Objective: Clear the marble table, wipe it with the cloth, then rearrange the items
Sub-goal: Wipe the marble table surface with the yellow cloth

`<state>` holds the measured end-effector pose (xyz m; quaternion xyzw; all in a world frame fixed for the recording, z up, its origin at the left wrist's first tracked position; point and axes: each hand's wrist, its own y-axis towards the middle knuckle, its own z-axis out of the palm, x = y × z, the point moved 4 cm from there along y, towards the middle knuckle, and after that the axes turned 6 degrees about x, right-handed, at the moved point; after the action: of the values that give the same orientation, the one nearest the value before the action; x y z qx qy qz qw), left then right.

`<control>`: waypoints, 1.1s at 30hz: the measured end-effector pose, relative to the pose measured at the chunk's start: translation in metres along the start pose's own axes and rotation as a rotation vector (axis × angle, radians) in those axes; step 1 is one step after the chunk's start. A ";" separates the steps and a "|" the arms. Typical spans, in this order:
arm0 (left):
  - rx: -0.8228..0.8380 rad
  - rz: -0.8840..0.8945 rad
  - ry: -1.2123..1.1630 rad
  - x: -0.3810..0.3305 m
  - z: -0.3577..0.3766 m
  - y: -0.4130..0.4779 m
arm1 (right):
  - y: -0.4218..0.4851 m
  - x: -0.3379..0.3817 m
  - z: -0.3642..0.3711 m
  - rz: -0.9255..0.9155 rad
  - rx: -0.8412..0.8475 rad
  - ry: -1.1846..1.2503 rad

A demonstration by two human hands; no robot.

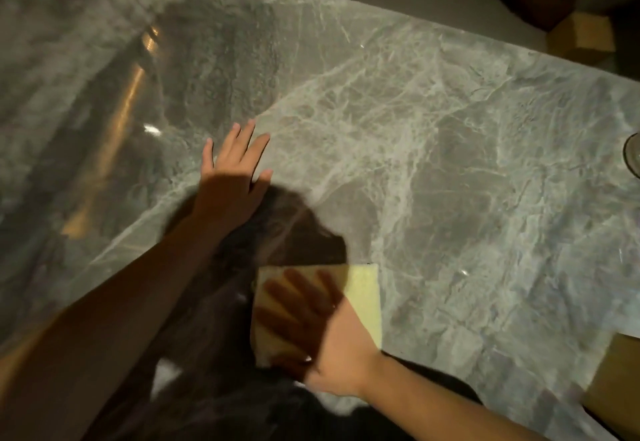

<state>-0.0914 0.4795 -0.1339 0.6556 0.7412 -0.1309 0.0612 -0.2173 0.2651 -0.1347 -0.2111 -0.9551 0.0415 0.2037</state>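
Grey-green marble veined in white fills nearly the whole scene. The marble table (450,163) runs from seven o'clock up toward two o'clock, glossy enough to throw back warm streaks of light at about nine o'clock.

Down at six o'clock lies the cloth (363,298), a pale yellow square spread flat on the stone. The right hand (311,333) rests on top of it, palm down. Its fingers are straight and fanned toward eleven o'clock, pressing the cloth rather than gripping it. They sit in dark shadow, while the wrist and the cloth's right-hand strip catch the light.

The left hand (235,170) is planted on bare marble just left of centre, at about ten o'clock from the cloth and apart from it. It too is palm down with fingers straight and spread, holding nothing, and its forearm stretches back to the seven o'clock corner. A dark, rounded shadow lies on the stone between the two hands.

At three o'clock, cut by the edge of view, shows the curved rim of a glass (632,155). Past the far edge at one o'clock sits a cardboard box (581,34). At four o'clock there is a brown wooden surface (616,381); I cannot tell whether it is on the table or beside it.
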 end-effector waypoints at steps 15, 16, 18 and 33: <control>0.010 0.017 -0.044 0.030 -0.006 -0.031 | 0.068 -0.047 -0.034 0.042 0.107 -0.201; 0.010 0.015 -0.056 0.033 -0.008 -0.031 | 0.084 -0.059 -0.043 0.078 0.085 -0.179; 0.001 -0.052 -0.035 0.048 -0.011 -0.028 | 0.116 -0.086 -0.063 0.131 0.049 -0.196; -0.113 -0.259 -0.027 0.085 -0.011 -0.021 | 0.297 -0.246 -0.153 0.541 -0.157 -0.151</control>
<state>-0.1228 0.5618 -0.1430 0.5480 0.8249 -0.1047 0.0908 0.1634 0.4302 -0.1355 -0.4696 -0.8768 0.0361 0.0967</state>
